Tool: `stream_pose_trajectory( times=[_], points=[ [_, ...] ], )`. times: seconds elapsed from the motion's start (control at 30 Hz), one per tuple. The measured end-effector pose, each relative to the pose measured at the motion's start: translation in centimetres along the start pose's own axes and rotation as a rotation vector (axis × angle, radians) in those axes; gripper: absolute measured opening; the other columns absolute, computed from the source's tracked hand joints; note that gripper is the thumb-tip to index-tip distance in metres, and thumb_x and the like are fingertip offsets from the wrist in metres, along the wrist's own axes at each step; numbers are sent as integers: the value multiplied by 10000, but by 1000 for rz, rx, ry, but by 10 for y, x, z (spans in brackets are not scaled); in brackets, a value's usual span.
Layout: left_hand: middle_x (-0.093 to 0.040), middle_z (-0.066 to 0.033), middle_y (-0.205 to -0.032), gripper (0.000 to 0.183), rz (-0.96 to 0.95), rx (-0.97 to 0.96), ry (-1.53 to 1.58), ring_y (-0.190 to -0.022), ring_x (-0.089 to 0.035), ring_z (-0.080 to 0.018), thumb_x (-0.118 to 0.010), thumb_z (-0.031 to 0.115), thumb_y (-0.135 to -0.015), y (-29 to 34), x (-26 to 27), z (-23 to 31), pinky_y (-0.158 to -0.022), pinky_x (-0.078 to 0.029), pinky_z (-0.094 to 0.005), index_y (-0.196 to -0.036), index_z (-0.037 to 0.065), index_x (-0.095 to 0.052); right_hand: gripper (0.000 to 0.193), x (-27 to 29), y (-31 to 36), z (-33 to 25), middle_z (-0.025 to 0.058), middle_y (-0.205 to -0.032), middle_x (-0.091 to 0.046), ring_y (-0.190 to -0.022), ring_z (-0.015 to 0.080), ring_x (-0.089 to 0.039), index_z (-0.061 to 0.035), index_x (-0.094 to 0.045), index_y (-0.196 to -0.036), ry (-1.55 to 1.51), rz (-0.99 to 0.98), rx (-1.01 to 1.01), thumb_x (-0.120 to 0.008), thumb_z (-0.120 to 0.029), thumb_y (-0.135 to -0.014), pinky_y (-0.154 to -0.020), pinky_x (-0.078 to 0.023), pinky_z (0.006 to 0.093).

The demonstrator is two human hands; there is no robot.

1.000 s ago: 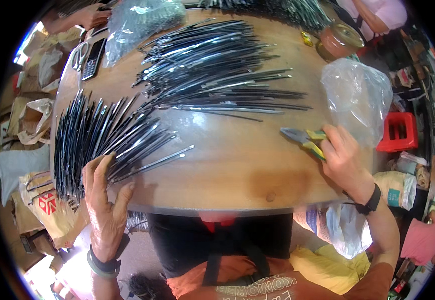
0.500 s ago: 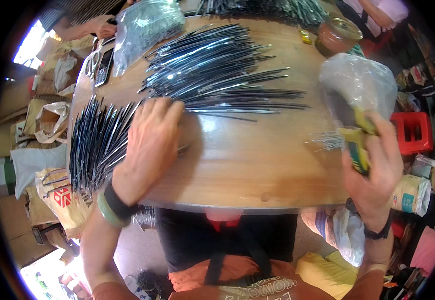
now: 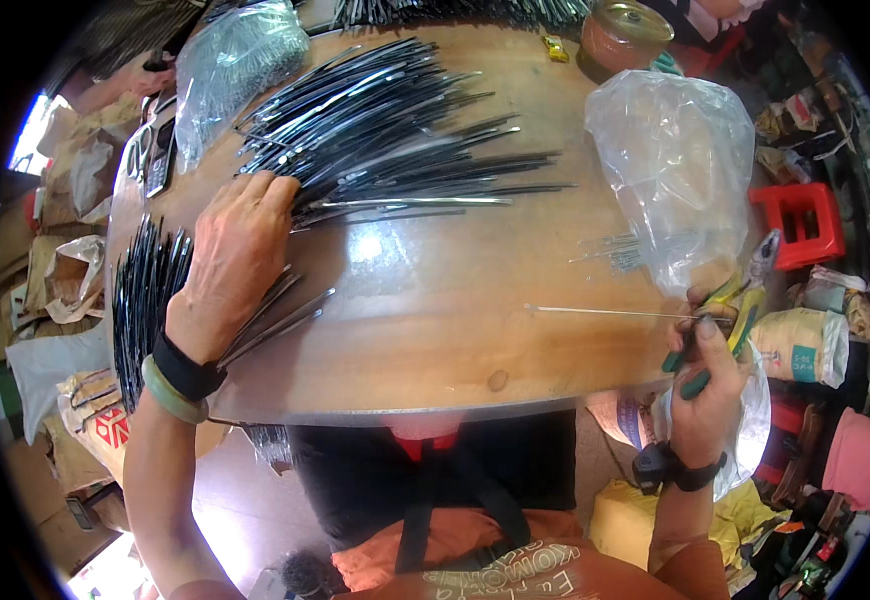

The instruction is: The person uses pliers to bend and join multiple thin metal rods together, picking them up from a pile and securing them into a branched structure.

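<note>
At the left lies a fanned pile of thin, dark, glossy strips (image 3: 140, 300). The left hand (image 3: 230, 245) reaches past it, curled fingers at the left end of a larger far pile of dark, glossy strips (image 3: 375, 130); whether they pinch any cannot be told. Farther right, a thin, straight, pale strip (image 3: 605, 312) extends leftward from the right hand (image 3: 712, 400), pinched at its right end by thumb and fingers, beside the yellow-and-green-handled pliers (image 3: 747, 312) held in that hand.

The left wrist (image 3: 191, 335) wears a black band (image 3: 185, 366) and pale green bangle (image 3: 168, 391), the right wrist (image 3: 697, 446) a black watch (image 3: 653, 467). Black straps (image 3: 423, 541) lie over the orange shirt (image 3: 385, 548), which has short sleeves (image 3: 693, 574) and pale lettering (image 3: 527, 562).
</note>
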State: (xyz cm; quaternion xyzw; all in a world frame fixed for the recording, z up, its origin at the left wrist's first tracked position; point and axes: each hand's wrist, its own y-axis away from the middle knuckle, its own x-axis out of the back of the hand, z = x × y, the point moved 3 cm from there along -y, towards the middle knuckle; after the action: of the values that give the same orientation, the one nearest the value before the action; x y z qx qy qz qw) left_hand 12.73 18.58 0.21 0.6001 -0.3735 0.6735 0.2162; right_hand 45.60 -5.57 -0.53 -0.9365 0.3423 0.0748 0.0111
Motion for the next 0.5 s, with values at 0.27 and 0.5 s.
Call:
stream_pose_trajectory(
  times=[0.27, 0.5],
  points=[
    [-630, -61, -778, 150, -62, 732, 1268, -620, -622, -145, -562, 81, -941, 41, 37, 30, -482, -482, -229, -1062, -6, -572, 285, 11, 25, 30, 74, -1128, -465, -848, 174, -463, -40, -574, -1104, -1049, -119, -440, -691, -128, -859, -667, -409, 272],
    [-618, -142, -831, 568, 80, 1156, 2352, -511, -595, -244, -678, 71, -840, 111, 21, 139, -372, -437, -291, -1364, 66, -457, 291, -26, 45, 29, 65, -1055, -500, -850, 157, -469, -83, -577, -1075, -611, -213, -465, -703, -141, -820, -663, -404, 273]
  ],
)
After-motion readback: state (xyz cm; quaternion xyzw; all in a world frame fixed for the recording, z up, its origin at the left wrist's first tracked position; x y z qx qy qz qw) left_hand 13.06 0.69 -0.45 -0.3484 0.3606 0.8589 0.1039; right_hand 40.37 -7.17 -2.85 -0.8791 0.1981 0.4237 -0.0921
